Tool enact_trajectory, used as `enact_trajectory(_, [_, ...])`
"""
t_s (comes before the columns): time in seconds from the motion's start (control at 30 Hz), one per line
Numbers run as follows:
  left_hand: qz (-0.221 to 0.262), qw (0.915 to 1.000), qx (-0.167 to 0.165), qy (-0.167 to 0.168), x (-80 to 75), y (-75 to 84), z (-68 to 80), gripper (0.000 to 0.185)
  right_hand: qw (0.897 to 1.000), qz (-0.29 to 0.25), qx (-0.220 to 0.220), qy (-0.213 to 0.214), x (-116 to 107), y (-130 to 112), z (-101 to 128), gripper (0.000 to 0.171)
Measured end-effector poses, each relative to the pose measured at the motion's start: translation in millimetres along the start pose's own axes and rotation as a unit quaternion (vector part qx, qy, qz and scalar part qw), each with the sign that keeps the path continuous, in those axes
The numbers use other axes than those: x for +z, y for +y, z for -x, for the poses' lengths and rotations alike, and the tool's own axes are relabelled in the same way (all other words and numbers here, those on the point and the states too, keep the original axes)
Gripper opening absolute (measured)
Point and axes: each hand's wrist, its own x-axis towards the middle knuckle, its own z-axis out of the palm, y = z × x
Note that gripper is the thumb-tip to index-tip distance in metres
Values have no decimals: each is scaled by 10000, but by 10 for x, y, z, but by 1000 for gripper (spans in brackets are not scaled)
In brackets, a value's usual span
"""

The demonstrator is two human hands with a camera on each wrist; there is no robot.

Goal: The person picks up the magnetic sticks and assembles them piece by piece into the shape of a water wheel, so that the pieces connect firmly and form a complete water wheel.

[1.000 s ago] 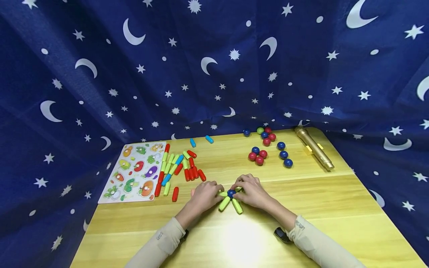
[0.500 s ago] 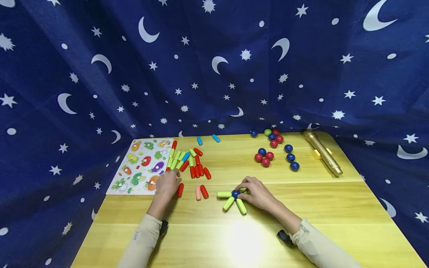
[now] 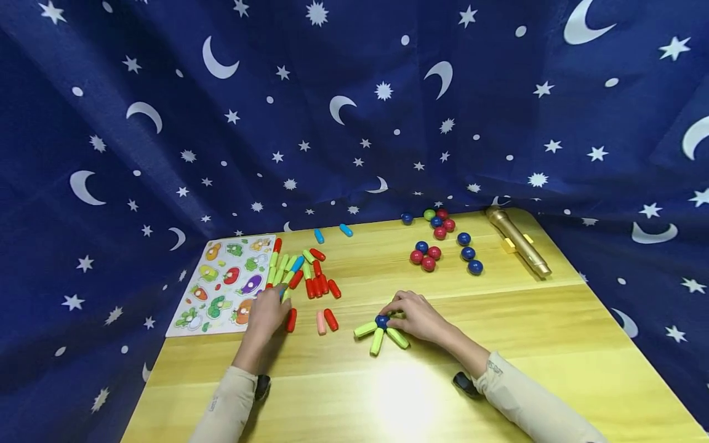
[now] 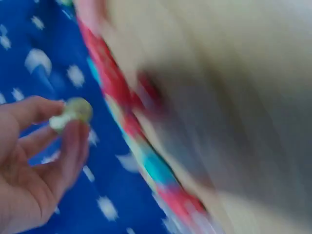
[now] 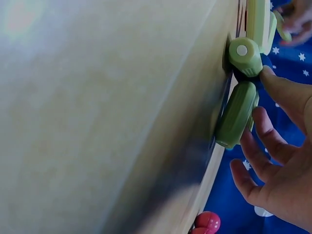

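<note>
On the wooden table (image 3: 532, 344), my left hand (image 3: 268, 312) hovers at the near end of a pile of red, green and blue sticks (image 3: 299, 274). In the left wrist view, which is blurred, the left hand (image 4: 68, 119) pinches a pale green stick (image 4: 78, 108) between thumb and fingertip. My right hand (image 3: 412, 315) curls over a star made of a blue ball (image 3: 381, 320) with green sticks (image 3: 377, 341) fanning out toward me. In the right wrist view the right hand (image 5: 263, 97) has its thumb and a fingertip against the green sticks (image 5: 237, 114).
A picture puzzle board (image 3: 221, 286) lies at the table's left edge. A pink stick (image 3: 320, 322) and a red stick (image 3: 330, 319) lie between my hands. Red and blue balls (image 3: 437, 246) and a gold tube (image 3: 517, 242) sit at the back right. Starry blue cloth (image 3: 354, 123) surrounds the table.
My left hand left the star, went left to the stick pile and picked up a green stick. The star has turned under my right hand, so its sticks point more toward me.
</note>
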Motion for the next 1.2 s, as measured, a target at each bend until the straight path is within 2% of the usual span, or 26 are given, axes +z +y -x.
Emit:
enact_trajectory(0.07, [850,9960,199,-172,50,232,41,34,10000,-21,-35,-18,-6,-8,-18,22])
enact_trajectory(0.13, [1549,9860,390,-488,145,472,73,30,10000,-33,-62,-28,-4,-16,-33,22])
enact_trajectory(0.23, [2224,9674,572,-1067,327,728,101,28,9999,-34,-99,-93,14,-28,-43,21])
enact_trajectory(0.27, [2265,9650,640,-1153,382,785,99,28,9999,-31,-117,-114,23,-32,-43,21])
enact_trajectory(0.43, [2843,9436,618,-1580,577,882,55,31,9997,-101,-120,-160,52,-42,-22,20])
enact_trajectory(0.5, [2942,9387,570,-1701,621,875,37,31,9998,-107,-93,-164,55,-39,-12,20])
enact_trajectory(0.7, [2941,9315,627,-2046,667,884,8,27,9999,-60,-88,-72,38,-2,-7,20])
enact_trajectory(0.8, [2838,9352,668,-2009,681,914,-10,25,9999,-37,-122,-1,24,17,-15,19])
enact_trajectory(0.87, [2556,9466,803,-1797,691,945,-22,26,9999,-65,-116,19,17,26,-21,17])
enact_trajectory(0.97, [1834,9690,1156,-1184,687,1021,-7,29,9999,-87,-67,19,2,26,-32,16])
enact_trajectory(1.03, [1297,9787,1439,-682,673,1084,35,30,9999,-131,-71,-10,-5,22,-41,15])
enact_trajectory(1.13, [693,9823,1721,-260,661,1171,151,29,9997,-183,-128,-102,-4,15,-55,15])
enact_trajectory(1.2, [453,9820,1804,-316,671,1214,231,32,9993,-220,-230,-177,-1,15,-61,15])
